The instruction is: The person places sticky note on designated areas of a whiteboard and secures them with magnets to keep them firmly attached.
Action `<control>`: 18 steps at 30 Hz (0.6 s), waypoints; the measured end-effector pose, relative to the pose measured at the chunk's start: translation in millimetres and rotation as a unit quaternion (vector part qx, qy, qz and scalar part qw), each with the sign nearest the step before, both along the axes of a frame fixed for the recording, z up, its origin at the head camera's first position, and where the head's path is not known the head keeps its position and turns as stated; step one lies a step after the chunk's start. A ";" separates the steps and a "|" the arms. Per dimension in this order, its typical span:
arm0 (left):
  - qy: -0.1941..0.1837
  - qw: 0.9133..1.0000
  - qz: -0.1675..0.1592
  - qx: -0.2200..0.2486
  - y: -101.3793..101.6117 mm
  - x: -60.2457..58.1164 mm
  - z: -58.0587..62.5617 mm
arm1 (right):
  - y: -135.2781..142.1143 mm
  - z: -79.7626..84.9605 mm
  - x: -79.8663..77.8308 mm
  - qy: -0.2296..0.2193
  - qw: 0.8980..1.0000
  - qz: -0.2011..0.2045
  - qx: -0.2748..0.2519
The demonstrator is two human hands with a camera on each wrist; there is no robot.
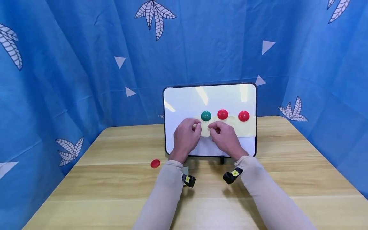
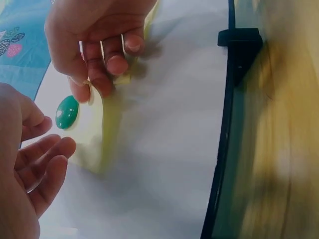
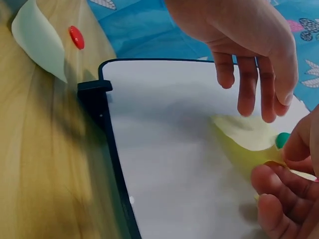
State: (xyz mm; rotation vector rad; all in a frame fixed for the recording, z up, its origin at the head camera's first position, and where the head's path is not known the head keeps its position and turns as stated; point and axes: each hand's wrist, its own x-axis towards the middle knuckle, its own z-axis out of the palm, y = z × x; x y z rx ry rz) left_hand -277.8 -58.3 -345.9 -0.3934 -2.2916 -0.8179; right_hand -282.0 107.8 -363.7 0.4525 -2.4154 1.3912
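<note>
A yellow sticky note [image 1: 205,131] hangs on the small whiteboard [image 1: 184,102] under a round green magnet [image 1: 205,116]. My right hand [image 1: 225,136] pinches the note's edge between thumb and forefinger; in the right wrist view the paper [image 3: 249,134] bows away from the board. On the other side of that note is my left hand [image 1: 186,135]. Its fingers [image 2: 42,154] are loosely bent and hold nothing, close to the green magnet [image 2: 67,112]. Two red magnets [image 1: 222,114] [image 1: 243,116] sit farther right over more yellow paper [image 1: 245,129].
A loose red magnet [image 1: 155,164] lies on the wooden table [image 1: 120,179], left of the board. Near my left wrist is a pale green curled paper [image 3: 37,40]. A black foot [image 1: 222,160] supports the board's lower edge. Blue curtains [image 1: 86,64] surround the table.
</note>
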 end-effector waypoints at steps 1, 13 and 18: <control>-0.004 1.000 0.000 -0.002 -1.7 0.6 -1.5 | -0.7 -1.3 0.1 0.000 1.000 -0.003 0.003; -0.071 0.997 -0.007 -0.022 -16.4 6.9 -10.7 | -8.7 -10.9 4.4 0.022 0.999 -0.030 0.022; -0.110 0.993 -0.011 -0.033 -20.1 9.0 -12.1 | -14.4 -16.1 8.1 0.019 0.999 -0.018 0.029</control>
